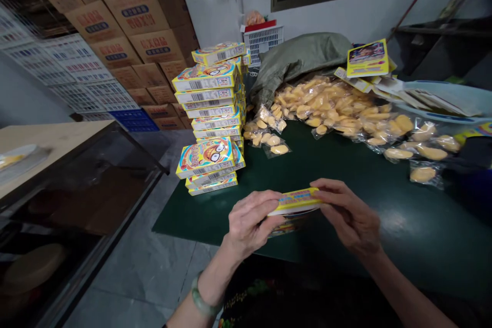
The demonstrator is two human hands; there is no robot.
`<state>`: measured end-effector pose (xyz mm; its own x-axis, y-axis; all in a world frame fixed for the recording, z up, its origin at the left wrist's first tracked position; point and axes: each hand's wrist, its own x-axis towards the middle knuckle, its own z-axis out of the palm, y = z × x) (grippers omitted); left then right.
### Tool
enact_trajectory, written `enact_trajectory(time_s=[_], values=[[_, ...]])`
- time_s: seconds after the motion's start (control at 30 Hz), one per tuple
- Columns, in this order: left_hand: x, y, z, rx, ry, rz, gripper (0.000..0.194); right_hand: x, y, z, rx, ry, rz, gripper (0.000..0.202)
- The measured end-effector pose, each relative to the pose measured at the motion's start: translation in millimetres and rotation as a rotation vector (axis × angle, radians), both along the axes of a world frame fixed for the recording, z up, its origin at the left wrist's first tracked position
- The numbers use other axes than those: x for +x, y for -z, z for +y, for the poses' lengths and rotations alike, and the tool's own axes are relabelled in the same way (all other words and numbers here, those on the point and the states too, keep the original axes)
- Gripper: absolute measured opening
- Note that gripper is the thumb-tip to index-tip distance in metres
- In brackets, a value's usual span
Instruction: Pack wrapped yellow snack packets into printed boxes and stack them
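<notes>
Between both hands is a thin yellow printed box (298,201), held above the near edge of the green table (277,177). My left hand (253,220) grips its left end, with the fingers on top and the thumb below. At the right end, my right hand (349,215) pinches the box by its upper corner. A narrow white edge of the box faces me, and darker printed panel shows underneath it. Whether anything lies inside the box is hidden. Left of the hands rises a stack of similar yellow boxes (205,159).
Behind the hands, individually wrapped yellow pieces (330,105) spill from a grey-green sack (303,54). Flat printed cartons (368,59) lie by a light blue basin (453,95). Brown cartons (134,15) are piled at the left, beyond a wooden-topped table (57,138).
</notes>
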<state>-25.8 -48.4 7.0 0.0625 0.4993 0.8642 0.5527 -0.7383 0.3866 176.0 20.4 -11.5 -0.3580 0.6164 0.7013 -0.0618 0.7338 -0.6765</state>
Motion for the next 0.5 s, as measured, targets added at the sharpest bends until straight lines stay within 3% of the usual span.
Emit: enact_trajectory(time_s=[0.23,0.5], values=[[8.4,2.0,-12.2,-0.037,-0.191,0.096,0.035,-4.3,10.0,-3.1,0.038,0.034,0.039,0.042],[23.8,16.8,-18.5,-0.051,-0.371,0.086,0.044,-17.6,20.7,-14.1,0.106,0.233,0.055,0.056]])
